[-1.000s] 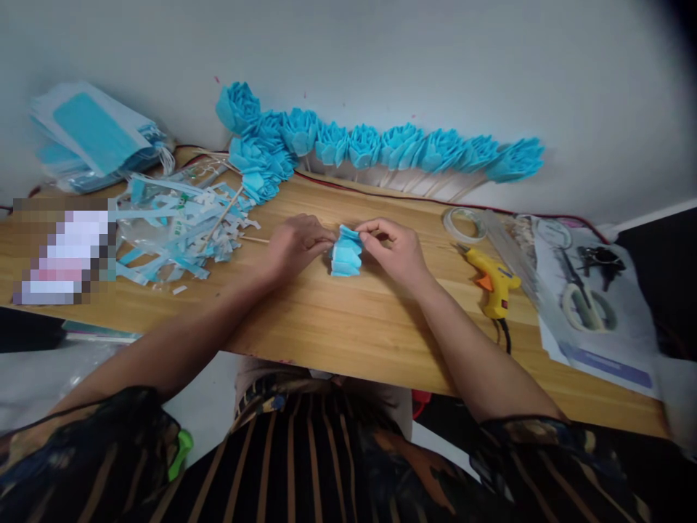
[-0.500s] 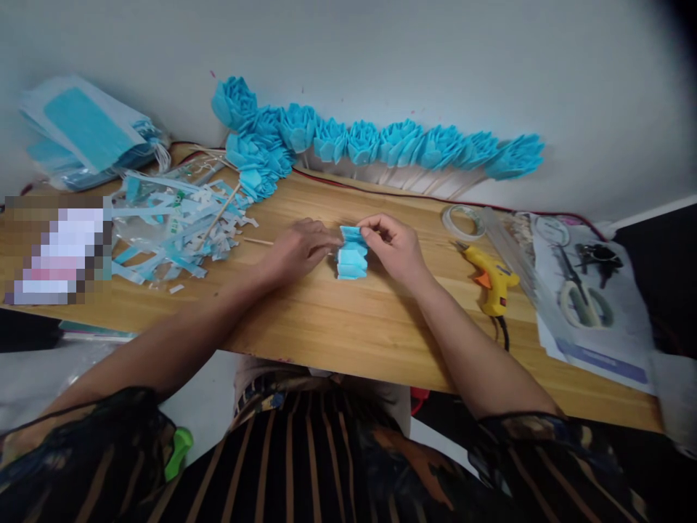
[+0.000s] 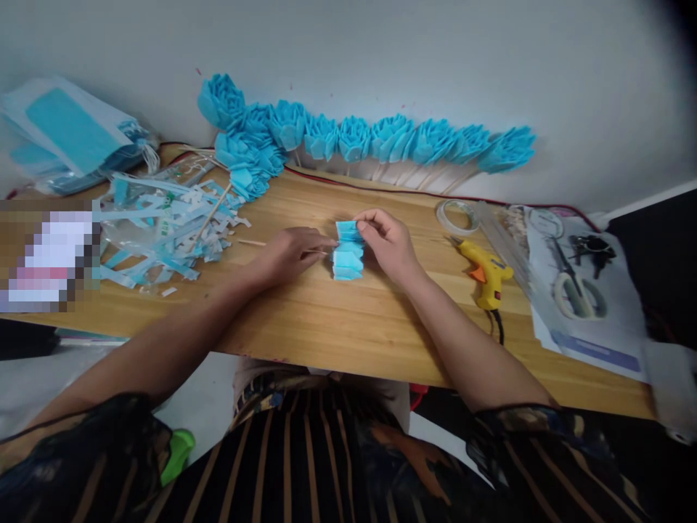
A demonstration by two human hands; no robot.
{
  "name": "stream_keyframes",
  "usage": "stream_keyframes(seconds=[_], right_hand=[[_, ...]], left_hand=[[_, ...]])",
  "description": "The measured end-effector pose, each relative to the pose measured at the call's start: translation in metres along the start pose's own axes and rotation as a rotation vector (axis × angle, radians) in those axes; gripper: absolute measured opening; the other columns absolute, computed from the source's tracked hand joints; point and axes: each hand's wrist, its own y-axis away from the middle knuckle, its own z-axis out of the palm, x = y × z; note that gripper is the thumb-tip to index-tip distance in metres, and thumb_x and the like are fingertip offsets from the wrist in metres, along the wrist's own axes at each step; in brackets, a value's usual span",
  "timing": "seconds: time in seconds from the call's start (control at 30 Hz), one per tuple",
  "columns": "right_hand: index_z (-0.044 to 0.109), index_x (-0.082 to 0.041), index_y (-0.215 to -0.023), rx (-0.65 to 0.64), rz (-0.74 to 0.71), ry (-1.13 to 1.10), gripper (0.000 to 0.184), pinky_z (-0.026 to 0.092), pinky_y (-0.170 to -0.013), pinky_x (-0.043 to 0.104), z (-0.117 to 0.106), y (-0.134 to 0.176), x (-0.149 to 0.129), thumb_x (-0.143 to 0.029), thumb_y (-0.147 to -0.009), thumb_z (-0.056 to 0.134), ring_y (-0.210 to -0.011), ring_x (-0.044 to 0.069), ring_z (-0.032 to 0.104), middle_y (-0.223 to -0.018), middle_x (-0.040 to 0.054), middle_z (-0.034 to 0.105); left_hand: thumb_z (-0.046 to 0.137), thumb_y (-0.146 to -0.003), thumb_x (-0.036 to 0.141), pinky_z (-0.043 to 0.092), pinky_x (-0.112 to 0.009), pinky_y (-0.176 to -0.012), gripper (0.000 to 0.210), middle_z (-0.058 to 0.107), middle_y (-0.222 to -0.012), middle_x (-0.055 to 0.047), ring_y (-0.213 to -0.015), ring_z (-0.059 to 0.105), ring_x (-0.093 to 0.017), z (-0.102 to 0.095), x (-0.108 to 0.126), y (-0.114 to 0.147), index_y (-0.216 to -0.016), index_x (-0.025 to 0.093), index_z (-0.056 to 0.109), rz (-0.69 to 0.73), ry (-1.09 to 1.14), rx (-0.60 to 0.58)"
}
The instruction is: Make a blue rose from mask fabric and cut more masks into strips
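Note:
A light-blue pleated strip [image 3: 347, 260], likely mask fabric, lies upright in the picture at mid-table. My right hand [image 3: 389, 243] pinches its upper right corner between thumb and fingers. From the left, my left hand [image 3: 291, 254] reaches to the strip's left edge, index finger stretched onto it. A thin wooden stick [image 3: 251, 242] runs through the left hand, its other end near the strip; the exact grip is partly hidden. Behind, a row of blue fabric flowers [image 3: 353, 138] on sticks leans against the wall.
Blue and white scraps [image 3: 168, 225] spread on the left, below a bag of face masks [image 3: 76, 134]. At right lie a yellow glue gun [image 3: 487, 272], a tape roll [image 3: 457, 216], scissors [image 3: 577, 290], keys [image 3: 593, 253] and paper sheets [image 3: 610, 334]. A cable [image 3: 414, 192] follows the wall.
The view has shifted slightly. The strip's upper part is spread flatter and a little higher, and my left index finger now lies on its left edge.

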Motion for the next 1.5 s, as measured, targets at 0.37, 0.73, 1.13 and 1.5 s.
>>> stream_keyframes(seconds=[0.37,0.73,1.13,1.5], right_hand=[[0.063,-0.022,-0.093,0.024,0.001,-0.032,0.019,0.042,-0.066,0.026,0.002,0.0,0.004,-0.04,-0.091,0.058,-0.071,0.012,0.051,-0.081,-0.001,0.06],[0.064,-0.022,-0.093,0.033,-0.016,0.002,0.021,0.043,-0.065,0.026,0.002,0.0,0.0,-0.042,-0.091,0.058,-0.07,0.012,0.051,-0.079,-0.001,0.06],[0.073,-0.022,-0.091,-0.15,-0.053,0.007,0.019,0.053,-0.081,0.034,-0.006,0.004,-0.014,-0.038,-0.087,0.065,-0.087,0.018,0.068,-0.096,0.0036,0.076],[0.074,-0.023,-0.089,-0.314,-0.123,0.103,0.013,0.052,-0.093,0.041,-0.014,0.004,-0.026,-0.032,-0.086,0.064,-0.097,0.021,0.07,-0.101,0.0042,0.078]], left_hand=[[0.056,-0.092,0.019,0.047,-0.026,-0.073,0.035,0.07,-0.085,-0.004,-0.075,0.062,-0.015,-0.004,0.004,0.0,-0.125,0.02,0.069,-0.015,-0.033,-0.011],[0.047,-0.099,0.023,0.048,-0.028,-0.075,0.036,0.072,-0.092,-0.008,-0.084,0.066,-0.018,-0.005,0.005,0.001,-0.125,0.022,0.071,0.062,-0.081,-0.109],[0.047,-0.101,0.028,0.051,-0.032,-0.087,0.032,0.074,-0.107,-0.009,-0.098,0.068,-0.02,-0.006,0.001,-0.001,-0.12,0.022,0.072,0.07,0.012,-0.1],[0.043,-0.102,0.029,0.04,-0.027,-0.068,0.033,0.058,-0.076,-0.003,-0.073,0.057,-0.015,-0.016,0.011,-0.006,-0.089,0.017,0.07,0.028,-0.022,-0.207]])
